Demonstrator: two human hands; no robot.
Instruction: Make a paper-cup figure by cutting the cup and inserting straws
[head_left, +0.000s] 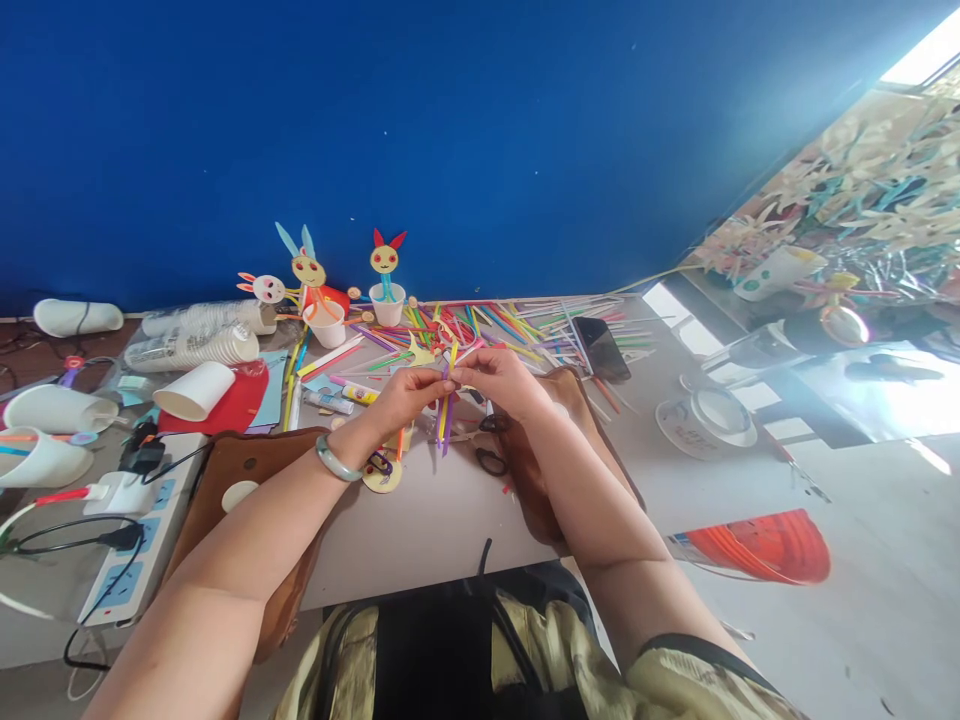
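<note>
My left hand (405, 395) and my right hand (501, 380) meet above the grey table (420, 520), both pinched on a small bundle of coloured paper strips (445, 415) that hang down between them in yellow, purple and orange. A green bangle (336, 460) circles my left wrist. A round yellow paper face (382, 472) lies just under the left wrist. Black scissors (491, 458) rest on the table below my right hand.
A heap of coloured strips (517, 325) and a black phone (602, 348) lie behind the hands. Two paper-cup bunny figures (387, 285) stand by the blue wall. Paper cups (193, 390), glue sticks (358, 393), a power strip (127, 560) and a brown bag (240, 470) are at left. A stack of red cups (765, 545) lies at right.
</note>
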